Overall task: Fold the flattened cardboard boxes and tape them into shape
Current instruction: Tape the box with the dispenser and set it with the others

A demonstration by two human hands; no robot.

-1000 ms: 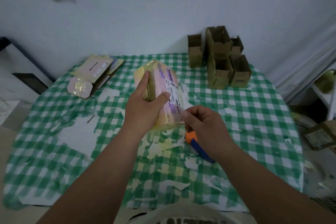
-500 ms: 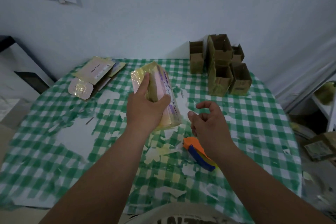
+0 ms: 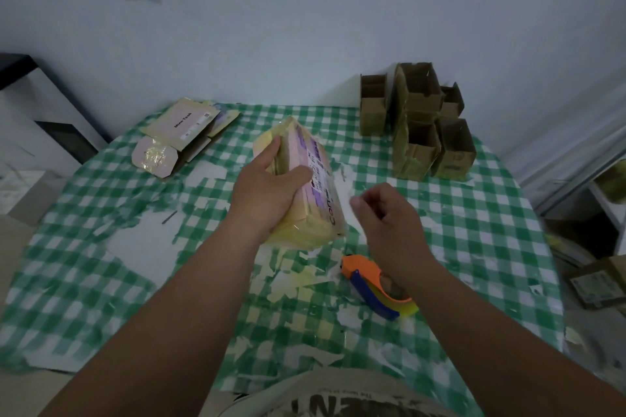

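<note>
My left hand (image 3: 267,189) grips a folded pink box (image 3: 311,193) wrapped in yellowish tape, held tilted above the middle of the checked table (image 3: 474,230). My right hand (image 3: 389,217) hovers just right of the box with its fingers loosely curled and nothing in them. An orange and blue tape dispenser (image 3: 376,284) lies on the table under my right wrist. Flattened boxes (image 3: 179,132) lie in a pile at the far left of the table.
Several folded brown cardboard boxes (image 3: 423,125) are stacked at the far right against the wall. The green checked tablecloth is torn, with white patches and tape scraps. A shelf and more cardboard (image 3: 596,284) stand off the table's right edge.
My right hand has let go of the tape dispenser, which now lies on the table, and has risen beside the box. My left hand keeps its grip on the box.
</note>
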